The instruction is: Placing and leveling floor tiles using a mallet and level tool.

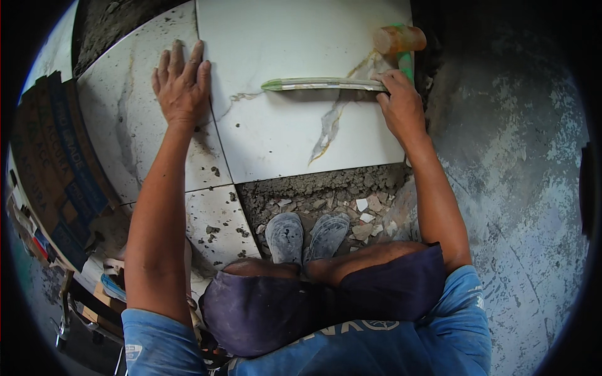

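Observation:
My left hand (180, 84) lies flat with fingers stretched on a dirt-specked white marbled tile (125, 81), its thumb beside the joint with the larger white tile (301, 138). My right hand (399, 103) is closed on the right end of a long, thin spirit level (326, 83) with a green tip, lying across the larger tile. Just beyond that hand is a mallet (399, 39) with an amber head and a green handle. Its handle runs down toward my fingers; whether they touch it is hidden.
Grey mortar (326, 182) shows under the larger tile's near edge, with broken tile chips (362, 205) by my dusty shoes (285, 237). A worn grey floor (501, 207) lies to the right. Flattened cardboard (53, 156) and assorted tools stand at left.

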Demonstrator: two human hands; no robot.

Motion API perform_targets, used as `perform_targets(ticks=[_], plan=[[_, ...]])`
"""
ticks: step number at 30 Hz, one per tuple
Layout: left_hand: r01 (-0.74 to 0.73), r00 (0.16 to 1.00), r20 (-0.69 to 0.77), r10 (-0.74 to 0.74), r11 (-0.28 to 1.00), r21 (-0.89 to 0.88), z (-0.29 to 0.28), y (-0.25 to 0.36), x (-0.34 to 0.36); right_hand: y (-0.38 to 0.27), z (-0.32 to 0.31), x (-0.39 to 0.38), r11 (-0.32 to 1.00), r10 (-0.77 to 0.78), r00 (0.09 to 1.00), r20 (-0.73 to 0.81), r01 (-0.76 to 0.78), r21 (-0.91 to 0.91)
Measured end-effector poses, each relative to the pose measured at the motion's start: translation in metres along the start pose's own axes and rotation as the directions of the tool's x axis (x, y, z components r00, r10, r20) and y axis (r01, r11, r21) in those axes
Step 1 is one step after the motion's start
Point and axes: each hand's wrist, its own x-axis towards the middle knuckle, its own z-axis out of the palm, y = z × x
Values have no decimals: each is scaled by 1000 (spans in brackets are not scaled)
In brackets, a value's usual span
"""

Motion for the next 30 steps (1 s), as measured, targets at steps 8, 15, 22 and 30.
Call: perform_targets(ticks=[8,15,22,30], plan=[[-3,998,-55,-4,993,-117,-6,8,4,-13,-4,11,999,-45,998,43,46,-22],[7,993,-112,-47,944,-330,-10,3,-8,-44,17,48,961,-267,963,48,269,-63],[115,973,-113,-199,853,-509,-32,31,-99,-70,24,33,953,-270,952,142,286,-102],[123,990,115,-83,907,-404,-44,61,-141,-77,40,35,953,-283,958,46,287,-97]])
